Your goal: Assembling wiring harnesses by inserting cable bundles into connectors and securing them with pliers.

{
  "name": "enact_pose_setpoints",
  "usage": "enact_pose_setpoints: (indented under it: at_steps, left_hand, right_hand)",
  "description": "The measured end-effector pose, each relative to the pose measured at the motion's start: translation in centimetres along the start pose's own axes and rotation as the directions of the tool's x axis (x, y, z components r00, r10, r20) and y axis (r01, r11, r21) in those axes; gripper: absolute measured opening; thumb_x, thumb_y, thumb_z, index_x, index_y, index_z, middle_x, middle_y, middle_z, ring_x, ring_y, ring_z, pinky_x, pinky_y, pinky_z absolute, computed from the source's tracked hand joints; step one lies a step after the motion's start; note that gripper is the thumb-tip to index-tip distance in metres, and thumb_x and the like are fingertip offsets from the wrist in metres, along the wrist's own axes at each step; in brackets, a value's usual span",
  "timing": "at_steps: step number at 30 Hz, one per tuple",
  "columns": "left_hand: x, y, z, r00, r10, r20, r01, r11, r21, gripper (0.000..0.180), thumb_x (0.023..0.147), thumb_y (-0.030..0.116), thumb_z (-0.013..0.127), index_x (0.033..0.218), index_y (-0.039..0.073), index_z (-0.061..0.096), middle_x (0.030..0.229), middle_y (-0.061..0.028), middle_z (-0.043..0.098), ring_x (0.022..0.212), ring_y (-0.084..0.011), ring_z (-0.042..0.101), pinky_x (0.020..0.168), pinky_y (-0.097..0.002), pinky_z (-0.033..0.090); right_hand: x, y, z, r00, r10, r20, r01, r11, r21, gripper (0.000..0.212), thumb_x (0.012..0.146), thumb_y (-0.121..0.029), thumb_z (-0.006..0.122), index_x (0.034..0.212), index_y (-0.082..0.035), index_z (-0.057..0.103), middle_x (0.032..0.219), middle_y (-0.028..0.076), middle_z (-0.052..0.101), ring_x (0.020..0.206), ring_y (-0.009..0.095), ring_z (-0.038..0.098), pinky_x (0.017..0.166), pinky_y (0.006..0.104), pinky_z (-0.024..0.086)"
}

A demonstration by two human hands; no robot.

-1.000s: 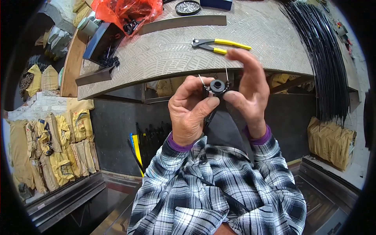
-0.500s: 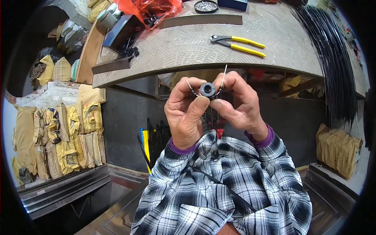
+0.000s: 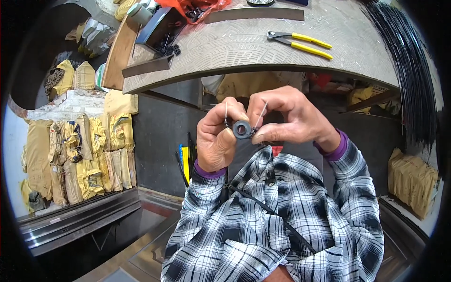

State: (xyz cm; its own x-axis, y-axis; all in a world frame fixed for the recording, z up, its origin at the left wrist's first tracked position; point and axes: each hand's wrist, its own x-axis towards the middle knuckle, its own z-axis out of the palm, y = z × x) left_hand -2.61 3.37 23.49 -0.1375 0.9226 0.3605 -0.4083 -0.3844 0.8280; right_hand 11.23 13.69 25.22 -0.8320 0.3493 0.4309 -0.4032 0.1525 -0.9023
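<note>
In front of my chest, below the table's near edge, I hold a small dark cylinder [image 3: 242, 129] with a round hole in the end facing up. My left hand [image 3: 217, 136] is closed, its thumb and fingers gripping the cylinder's left side. A thin pale wire [image 3: 226, 112] with dark bits at its base rises beside that thumb. My right hand [image 3: 293, 117] pinches at the cylinder's right side, where a second thin wire [image 3: 261, 114] with small black pieces stands up between thumb and forefinger. The fingers hide the cylinder's lower part.
Yellow-handled pincers [image 3: 300, 44] lie on the textured table [image 3: 225, 56]. A dark metal strip [image 3: 256, 15], a red plastic bag [image 3: 202, 9] and a blue box [image 3: 157, 28] are behind. Long black rods [image 3: 408, 61] hang over the right edge; wrapped packages [image 3: 80, 155] are stacked at left.
The table and surroundings have shifted rightward and up in view. The cylinder has moved slightly left and down. My right wrist has swung outward, and the right-hand wire leans more.
</note>
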Motion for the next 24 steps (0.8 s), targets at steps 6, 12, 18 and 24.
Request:
enact_pose_setpoints:
  at_steps: [6, 12, 18, 24]
  left_hand:
    - [-0.8, 0.2, -0.7, 0.999, 0.040, -0.022, -0.040, 0.999, -0.015, 0.035, 0.079, 0.032, 0.066, 0.086, -0.001, 0.056, 0.080, -0.0042, 0.047, 0.074, -0.0120, 0.043, 0.067, -0.0243, 0.034]
    - [-1.4, -1.5, 0.1, 0.972, 0.052, -0.230, -0.049, 0.999, 0.021, 0.028, 0.082, 0.023, 0.063, 0.092, -0.002, 0.054, 0.088, -0.0033, 0.048, 0.082, -0.0110, 0.045, 0.075, -0.0227, 0.035]
    - [-1.8, -2.6, 0.4, 0.886, 0.037, -0.461, 0.032, 0.990, 0.141, 0.031, 0.089, 0.017, 0.054, 0.111, -0.003, 0.052, 0.107, -0.0056, 0.051, 0.097, -0.0112, 0.048, 0.086, -0.0238, 0.037]
    - [-3.0, -3.0, 0.7, 0.890, 0.121, -0.440, 0.181, 0.791, 0.585, 0.038, 0.089, 0.011, 0.052, 0.124, -0.003, 0.045, 0.097, -0.0063, 0.062, 0.087, -0.0104, 0.055, 0.076, -0.0227, 0.045]
  right_hand:
    - [0.1, -0.3, 1.0, 0.993, -0.044, -0.106, 0.019, 0.974, -0.225, 0.024, 0.067, -0.017, 0.075, 0.078, -0.002, 0.060, 0.073, 0.007, 0.061, 0.068, 0.017, 0.060, 0.060, 0.0272, 0.046]
    - [-1.4, 2.1, 5.5, 0.757, -0.556, -0.343, 0.049, 0.572, -0.819, 0.028, 0.063, -0.008, 0.071, 0.086, 0.000, 0.059, 0.075, 0.012, 0.061, 0.064, 0.025, 0.060, 0.057, 0.0315, 0.049]
    - [-0.8, 3.6, 4.5, 0.849, -0.207, -0.486, -0.074, 0.865, -0.497, 0.032, 0.062, -0.004, 0.070, 0.090, -0.001, 0.055, 0.074, 0.011, 0.056, 0.064, 0.026, 0.058, 0.056, 0.0312, 0.047]
    - [-0.6, 6.1, 5.4, 0.788, -0.553, -0.271, 0.043, 0.488, -0.872, 0.040, 0.066, -0.006, 0.063, 0.104, -0.002, 0.052, 0.082, 0.011, 0.056, 0.062, 0.020, 0.059, 0.052, 0.0269, 0.048]
